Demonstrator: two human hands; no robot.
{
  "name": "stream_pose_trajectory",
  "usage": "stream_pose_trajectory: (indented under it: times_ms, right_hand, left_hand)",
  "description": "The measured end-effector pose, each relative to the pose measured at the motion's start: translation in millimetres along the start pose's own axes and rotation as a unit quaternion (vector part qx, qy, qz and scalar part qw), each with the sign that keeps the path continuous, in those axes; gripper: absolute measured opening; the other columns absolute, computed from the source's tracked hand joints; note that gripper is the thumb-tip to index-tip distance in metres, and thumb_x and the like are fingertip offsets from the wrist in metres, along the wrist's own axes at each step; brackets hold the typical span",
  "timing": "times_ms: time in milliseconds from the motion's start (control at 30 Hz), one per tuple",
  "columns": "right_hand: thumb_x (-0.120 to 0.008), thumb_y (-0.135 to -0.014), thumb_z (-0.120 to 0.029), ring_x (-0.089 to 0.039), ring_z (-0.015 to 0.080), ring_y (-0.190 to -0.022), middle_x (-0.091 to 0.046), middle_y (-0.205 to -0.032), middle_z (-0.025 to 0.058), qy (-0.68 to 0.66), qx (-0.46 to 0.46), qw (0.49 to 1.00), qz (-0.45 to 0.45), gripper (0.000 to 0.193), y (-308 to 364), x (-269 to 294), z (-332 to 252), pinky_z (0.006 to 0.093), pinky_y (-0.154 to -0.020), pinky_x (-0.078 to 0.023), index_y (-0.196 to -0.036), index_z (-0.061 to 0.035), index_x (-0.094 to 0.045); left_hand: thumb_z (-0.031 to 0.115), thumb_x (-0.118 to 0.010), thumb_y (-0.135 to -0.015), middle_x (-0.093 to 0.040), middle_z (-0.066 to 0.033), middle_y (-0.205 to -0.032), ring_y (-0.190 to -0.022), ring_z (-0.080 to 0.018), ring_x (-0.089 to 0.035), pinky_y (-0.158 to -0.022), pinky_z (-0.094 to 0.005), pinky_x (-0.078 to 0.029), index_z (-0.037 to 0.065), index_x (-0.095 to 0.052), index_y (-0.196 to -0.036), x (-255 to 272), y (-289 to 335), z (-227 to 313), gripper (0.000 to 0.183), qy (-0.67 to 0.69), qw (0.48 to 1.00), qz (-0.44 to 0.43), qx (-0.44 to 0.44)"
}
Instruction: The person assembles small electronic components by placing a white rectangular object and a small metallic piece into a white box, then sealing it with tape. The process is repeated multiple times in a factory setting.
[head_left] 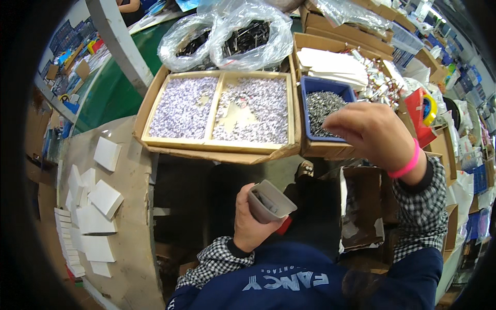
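Observation:
My left hand [250, 226] is wrapped round a small white open-topped box [258, 208], held low in front of my body. A few pale pieces lie inside it, too shadowed to name. Over the near right part of a blue plastic bin [314, 135] is my right hand [364, 128], with a pink band at the wrist. Its fingers are bent and drawn together at the small grey metal parts [321, 102] that fill the bin. They look like screws. Whatever the fingertips hold is hidden.
Left of the bin, a two-part wooden tray [248, 146] holds many tiny white-purple pieces. Behind it stand plastic bags [281, 44] of black parts. White boxes [107, 199] lie on the left table. An open cardboard box [364, 227] sits below my right arm.

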State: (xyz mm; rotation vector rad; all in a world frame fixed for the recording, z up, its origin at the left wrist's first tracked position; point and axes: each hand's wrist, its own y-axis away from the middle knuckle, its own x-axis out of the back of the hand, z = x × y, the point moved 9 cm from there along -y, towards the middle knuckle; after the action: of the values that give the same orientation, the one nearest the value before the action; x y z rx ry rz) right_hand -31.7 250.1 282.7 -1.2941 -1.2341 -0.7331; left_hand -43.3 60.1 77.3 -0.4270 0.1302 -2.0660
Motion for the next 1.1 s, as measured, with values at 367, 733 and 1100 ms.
stream_pose_trajectory:
  times_ms: [367, 733, 1100]
  right_hand:
    - [-0.064, -0.08, -0.019, -0.062, 0.0291, -0.089, -0.064, -0.088, 0.0112, 0.087, -0.043, 0.992, -0.083, 0.019, -16, -62, 62, 0.0387, -0.08, -0.05, -0.093, -0.006, -0.067]
    - [-0.065, -0.081, -0.023, -0.064, 0.0265, -0.072, -0.066, -0.08, 0.006, 0.081, -0.065, 0.994, -0.013, 0.013, -4, -37, 79, 0.0367, -0.066, -0.051, -0.083, -0.0112, -0.07]
    - [-0.072, -0.075, -0.013, -0.063, 0.0206, -0.07, -0.064, -0.078, 0.0027, -0.051, 0.089, 0.995, -0.018, 0.009, 1, -33, -40, 0.0301, -0.06, -0.052, -0.083, -0.01, -0.068]
  left_hand:
    - [0.021, -0.087, -0.06, -0.044, -0.014, -0.121, -0.11, -0.0282, -0.049, -0.092, -0.0378, -0.044, 0.008, -0.033, -0.131, -4, -2, -6, 0.09, -0.036, 0.999, -0.024, 0.013]
    - [0.02, -0.086, -0.06, -0.045, -0.0147, -0.121, -0.111, -0.0296, -0.048, -0.092, -0.0388, -0.043, 0.007, -0.032, -0.131, -7, -10, 2, 0.09, -0.044, 0.999, -0.022, -0.003]
    - [0.02, -0.085, -0.061, -0.047, -0.0139, -0.122, -0.114, -0.0316, -0.046, -0.096, -0.0402, -0.04, 0.007, -0.034, -0.131, -10, -17, 15, 0.087, -0.076, 0.997, -0.023, -0.01]
